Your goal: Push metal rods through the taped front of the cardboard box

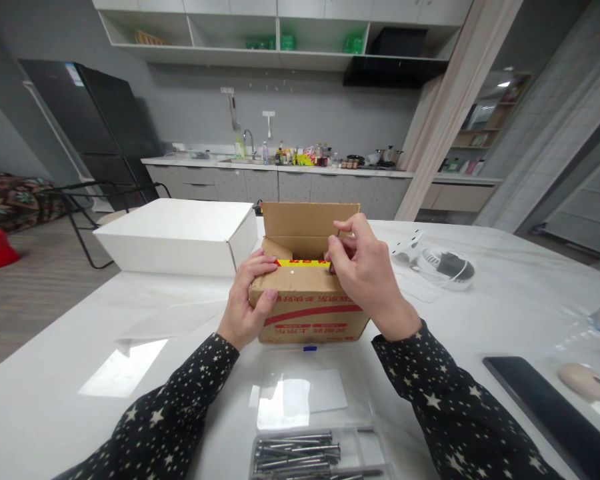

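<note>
One cardbd box (310, 325): L hand (246, 297) grip holds L edge; R hand (360, 267) grip pinches metal rod (331, 269) nr top; nails (297, 456) in clear case (368, 451) nrby.

The surface (65, 360) is smooth and glossy, mirroring light near its left edge. Toward its near edge, shiny metal nails (297, 450) lie in a case (283, 403) of clear, glossy plastic. The brown box (310, 323) is matt cardboard; the white box (175, 230) by the far left corner looks like smooth, matt card. The sleeves (440, 403) are cloth.
</note>
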Tool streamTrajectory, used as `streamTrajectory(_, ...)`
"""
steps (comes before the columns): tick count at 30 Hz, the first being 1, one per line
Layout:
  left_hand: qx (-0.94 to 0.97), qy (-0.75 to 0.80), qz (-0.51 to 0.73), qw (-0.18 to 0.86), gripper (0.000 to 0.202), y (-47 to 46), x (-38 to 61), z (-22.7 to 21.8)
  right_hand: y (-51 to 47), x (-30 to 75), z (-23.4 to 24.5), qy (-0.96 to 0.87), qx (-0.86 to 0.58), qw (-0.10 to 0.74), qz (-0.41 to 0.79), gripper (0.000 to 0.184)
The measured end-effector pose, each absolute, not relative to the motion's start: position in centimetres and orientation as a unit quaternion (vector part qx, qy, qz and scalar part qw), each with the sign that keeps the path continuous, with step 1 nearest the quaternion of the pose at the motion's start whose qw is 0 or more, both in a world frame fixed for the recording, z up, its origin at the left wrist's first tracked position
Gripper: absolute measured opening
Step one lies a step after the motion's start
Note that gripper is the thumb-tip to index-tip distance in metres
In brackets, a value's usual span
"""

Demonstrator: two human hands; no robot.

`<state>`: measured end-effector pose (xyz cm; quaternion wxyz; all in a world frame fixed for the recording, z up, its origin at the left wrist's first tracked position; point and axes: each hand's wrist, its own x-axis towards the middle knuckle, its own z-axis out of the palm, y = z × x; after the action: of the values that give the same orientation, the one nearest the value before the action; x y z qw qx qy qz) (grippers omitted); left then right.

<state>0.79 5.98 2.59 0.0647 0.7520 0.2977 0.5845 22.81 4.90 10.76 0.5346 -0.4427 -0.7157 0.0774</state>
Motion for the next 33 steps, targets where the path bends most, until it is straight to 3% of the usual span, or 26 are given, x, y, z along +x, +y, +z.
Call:
streamTrajectory(20, 0.752, 0.296, 0.586, 0.062, 0.030, 5.89, 0.90, 2.55, 4.30, 22.61, 11.17, -0.719, -0.448, 0.530, 0.049, 0.004)
streamTrajectory(33, 0.752, 0.296, 0.586, 0.067, 0.031, 5.95, 0.90, 2.47, 4.43, 22.72, 10.80, -0.690, -0.447, 0.561, 0.093, 0.008)
